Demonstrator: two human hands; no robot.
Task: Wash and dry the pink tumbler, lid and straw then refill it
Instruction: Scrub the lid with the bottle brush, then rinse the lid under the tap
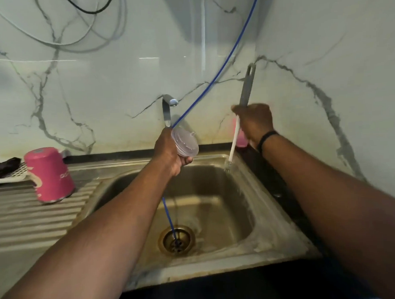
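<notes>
The pink tumbler (49,174) stands upside down on the ribbed drainboard, left of the sink. Over the basin, my left hand (168,153) grips the clear round lid (185,142) just below the tap. My right hand (255,122) is closed on a long brush at the sink's back right corner. Its grey handle (246,87) sticks up above the fist. Below the fist a white tube (234,141), which looks like the straw, slants down. Bristles (228,166) show at its lower end.
A steel tap (168,108) rises behind the steel sink (216,206). A thin blue hose (222,65) runs from above, past my left hand, into the drain (177,239). A white rack with a dark cloth (4,166) sits far left. Something pink (241,140) stands behind my right hand.
</notes>
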